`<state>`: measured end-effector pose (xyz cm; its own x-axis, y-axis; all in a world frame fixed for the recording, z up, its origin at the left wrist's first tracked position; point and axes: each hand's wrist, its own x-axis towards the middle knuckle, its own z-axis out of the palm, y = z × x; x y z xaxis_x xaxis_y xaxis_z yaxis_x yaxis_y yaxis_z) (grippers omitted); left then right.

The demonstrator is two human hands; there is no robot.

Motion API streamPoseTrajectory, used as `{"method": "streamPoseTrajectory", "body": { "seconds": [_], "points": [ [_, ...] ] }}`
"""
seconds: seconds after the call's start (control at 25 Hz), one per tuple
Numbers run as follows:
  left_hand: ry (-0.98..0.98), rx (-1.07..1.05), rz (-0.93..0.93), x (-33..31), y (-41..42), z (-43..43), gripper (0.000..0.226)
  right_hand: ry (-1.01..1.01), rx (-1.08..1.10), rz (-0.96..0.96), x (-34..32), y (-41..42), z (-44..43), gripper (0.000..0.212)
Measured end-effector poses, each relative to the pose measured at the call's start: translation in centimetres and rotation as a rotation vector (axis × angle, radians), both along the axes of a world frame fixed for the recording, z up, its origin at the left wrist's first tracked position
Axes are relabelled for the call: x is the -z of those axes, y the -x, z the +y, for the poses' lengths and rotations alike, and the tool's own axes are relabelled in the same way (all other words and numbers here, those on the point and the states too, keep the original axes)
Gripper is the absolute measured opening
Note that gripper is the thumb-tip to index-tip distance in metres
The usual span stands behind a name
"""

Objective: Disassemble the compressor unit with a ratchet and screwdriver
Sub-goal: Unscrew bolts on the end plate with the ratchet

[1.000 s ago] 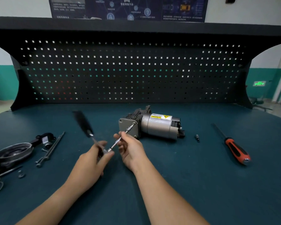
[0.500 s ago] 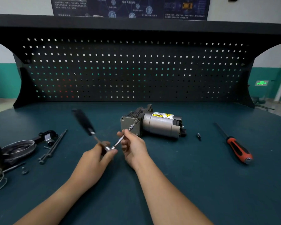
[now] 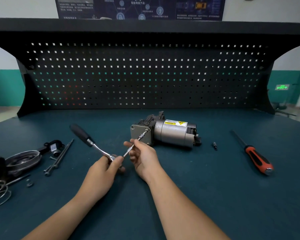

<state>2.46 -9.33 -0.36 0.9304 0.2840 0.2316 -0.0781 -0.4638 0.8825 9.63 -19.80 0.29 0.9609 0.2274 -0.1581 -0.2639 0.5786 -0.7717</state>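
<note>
Behind the worktop, pegboard [image 3: 145,75]: spanning the whole back edge, standing upright.
Worktop [image 3: 215,196]: carrying every part and tool, dark teal.
Compressor unit [image 3: 173,134]: lying on its side mid-bench, just beyond the hands, end plate facing left, warning label facing up.
Left hand [image 3: 102,174]: curling fingers and thumb round the head of the ratchet.
Right hand [image 3: 144,160]: pinching the extension bar between thumb and fingertips.
Ratchet [image 3: 92,142]: pointing its black handle up and to the left, away from the unit.
Screwdriver [image 3: 255,156]: lying untouched well to the right, red-and-black handle nearest.
Extension bar [image 3: 133,147]: running from the ratchet head to the end plate's upper right corner, touching a bolt there.
Long bolts [image 3: 59,156]: lying side by side at left.
Small bit [image 3: 214,145]: lying between unit and screwdriver.
</note>
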Motion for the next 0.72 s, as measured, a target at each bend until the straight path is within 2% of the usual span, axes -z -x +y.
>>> {"method": "streamPoseTrajectory", "body": {
  "seconds": [0.08,0.16,0.24,0.4,0.44,0.52,0.64,0.68,0.72],
  "points": [
    [-0.444,-0.004,-0.132,0.4,0.5,0.3,0.020,0.010,0.026,-0.015,0.1,0.0,0.2,0.020],
    [-0.702,0.015,-0.192,0.4,0.9,0.2,0.031,-0.024,0.058,-0.011,0.1,0.0,0.3,0.021],
    [-0.637,-0.008,-0.165,0.4,0.6,-0.2,0.032,-0.013,0.070,-0.006,0.2,0.0,0.3,0.020],
    [-0.011,-0.011,-0.064,0.5,-0.5,-0.2,0.025,-0.022,-0.004,0.012,-0.1,0.1,-0.1,0.014],
    [0.058,-0.021,-0.043,0.5,-0.6,-0.2,0.026,-0.028,-0.016,0.018,-0.1,0.1,-0.2,0.013],
    [-0.048,-0.037,-0.075,0.5,-0.3,-0.2,0.021,-0.017,-0.022,0.007,-0.1,0.2,-0.2,0.015],
    [-0.526,-0.026,-0.091,0.6,0.3,0.0,0.028,-0.008,-0.001,-0.025,0.0,0.4,-0.1,0.019],
    [-0.628,-0.032,-0.102,0.6,0.4,0.1,0.026,-0.007,0.005,-0.029,0.0,0.5,0.0,0.019],
    [-0.637,-0.040,-0.113,0.5,0.5,0.0,0.024,-0.008,0.009,-0.030,0.0,0.5,0.0,0.018]
  ]
}}
